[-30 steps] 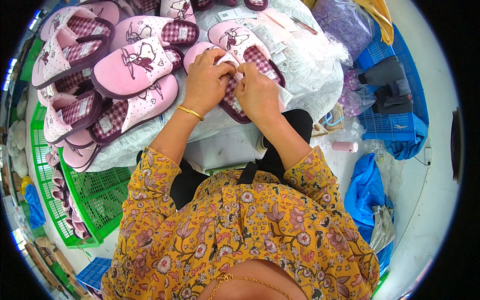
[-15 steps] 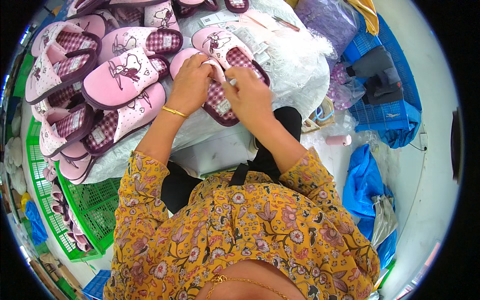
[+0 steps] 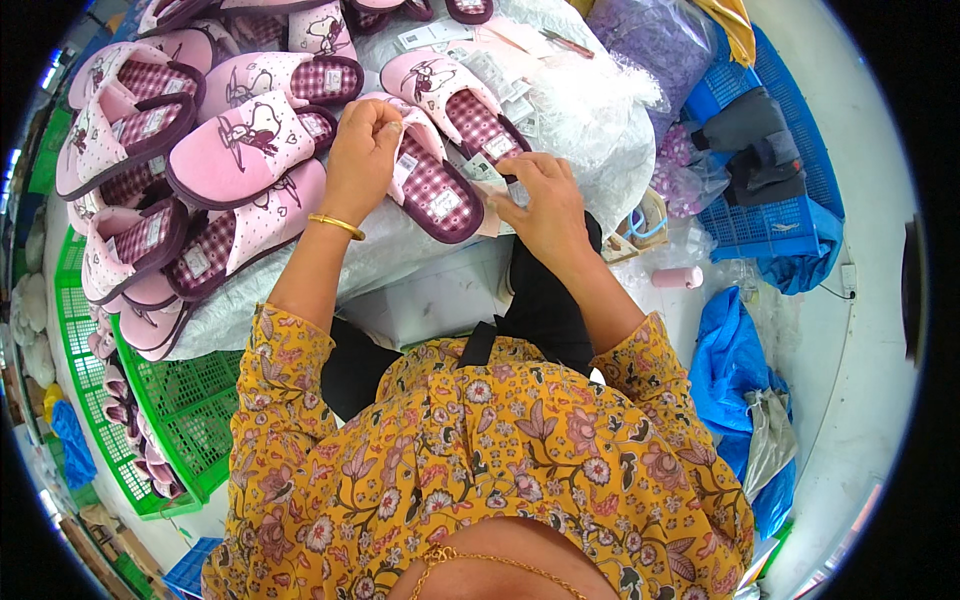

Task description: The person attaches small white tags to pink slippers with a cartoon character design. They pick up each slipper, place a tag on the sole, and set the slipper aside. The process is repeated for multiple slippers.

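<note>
Two pink slippers with burgundy checked insoles lie side by side before me on the plastic-covered surface. My left hand point(image 3: 364, 152) is closed, its fingertips pinched at the left side of the nearer slipper point(image 3: 452, 200); what lies between them is partly hidden. A small white tag point(image 3: 405, 167) shows at that slipper's opening. My right hand point(image 3: 545, 203) has thumb and fingers apart, beside the heel of the farther slipper point(image 3: 487, 128). Between the two heels, close to my right fingertips, is a pale printed card point(image 3: 482, 174).
More pink slippers point(image 3: 240, 150) are heaped at left, above a green crate point(image 3: 190, 410). Clear plastic point(image 3: 600, 130) covers the work surface, with paper labels and a pen point(image 3: 567, 43) on it. At right stand a blue basket point(image 3: 790, 130) and a small box point(image 3: 648, 225) with scissors.
My hands have parted: the left drew slightly left, the right moved right and down off the nearer slipper. The small white tag and the pale card now show.
</note>
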`<state>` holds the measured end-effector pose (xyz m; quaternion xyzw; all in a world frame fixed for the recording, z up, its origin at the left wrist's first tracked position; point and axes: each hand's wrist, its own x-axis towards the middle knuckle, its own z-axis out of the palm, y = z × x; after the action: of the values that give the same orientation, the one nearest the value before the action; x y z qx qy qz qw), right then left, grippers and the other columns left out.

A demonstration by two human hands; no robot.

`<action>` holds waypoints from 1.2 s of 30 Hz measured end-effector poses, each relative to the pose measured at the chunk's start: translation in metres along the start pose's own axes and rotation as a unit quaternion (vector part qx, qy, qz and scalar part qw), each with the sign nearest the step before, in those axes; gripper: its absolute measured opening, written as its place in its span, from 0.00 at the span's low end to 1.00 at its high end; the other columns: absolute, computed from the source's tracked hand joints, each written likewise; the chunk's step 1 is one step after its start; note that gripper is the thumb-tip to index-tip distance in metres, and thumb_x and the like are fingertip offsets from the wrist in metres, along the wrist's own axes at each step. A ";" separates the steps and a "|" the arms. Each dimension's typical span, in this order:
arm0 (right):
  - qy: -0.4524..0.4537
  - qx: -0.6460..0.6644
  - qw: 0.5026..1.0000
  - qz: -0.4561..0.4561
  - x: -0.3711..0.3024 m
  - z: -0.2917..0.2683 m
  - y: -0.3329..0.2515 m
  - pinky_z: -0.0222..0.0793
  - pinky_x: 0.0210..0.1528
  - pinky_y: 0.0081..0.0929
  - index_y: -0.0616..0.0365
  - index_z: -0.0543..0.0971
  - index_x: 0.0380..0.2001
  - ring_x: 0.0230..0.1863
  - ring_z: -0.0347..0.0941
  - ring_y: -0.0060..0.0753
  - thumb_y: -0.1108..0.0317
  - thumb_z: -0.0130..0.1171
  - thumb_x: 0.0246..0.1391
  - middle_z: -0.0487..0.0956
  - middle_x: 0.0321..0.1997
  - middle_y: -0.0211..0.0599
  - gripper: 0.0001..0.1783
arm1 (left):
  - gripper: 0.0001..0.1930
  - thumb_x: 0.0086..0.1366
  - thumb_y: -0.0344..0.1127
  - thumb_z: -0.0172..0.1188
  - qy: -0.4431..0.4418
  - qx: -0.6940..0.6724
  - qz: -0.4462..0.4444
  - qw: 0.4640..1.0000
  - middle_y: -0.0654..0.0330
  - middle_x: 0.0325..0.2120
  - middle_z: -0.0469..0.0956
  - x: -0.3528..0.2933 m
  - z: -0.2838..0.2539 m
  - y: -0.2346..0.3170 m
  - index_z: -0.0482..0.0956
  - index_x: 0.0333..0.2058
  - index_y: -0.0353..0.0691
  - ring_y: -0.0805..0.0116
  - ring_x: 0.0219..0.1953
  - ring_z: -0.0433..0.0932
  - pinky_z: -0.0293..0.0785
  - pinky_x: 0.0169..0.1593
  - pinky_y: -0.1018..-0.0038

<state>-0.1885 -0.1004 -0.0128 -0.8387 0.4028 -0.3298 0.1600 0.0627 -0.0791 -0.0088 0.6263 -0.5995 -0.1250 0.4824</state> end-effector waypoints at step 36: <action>0.121 0.106 0.983 -0.088 0.066 0.025 -0.012 0.60 0.47 0.34 0.47 0.82 0.25 0.36 0.73 0.34 0.64 0.73 0.41 0.79 0.28 0.25 0.08 | 0.07 0.71 0.26 0.48 -0.129 -0.306 -0.149 0.932 0.64 0.33 0.77 0.000 0.011 0.033 0.74 0.42 0.37 0.82 0.26 0.73 0.68 0.30 0.85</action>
<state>-0.1346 -0.1443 0.0036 -0.8029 0.3068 -0.4826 0.1683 0.0335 -0.0780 0.0104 0.5089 -0.4891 -0.4520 0.5453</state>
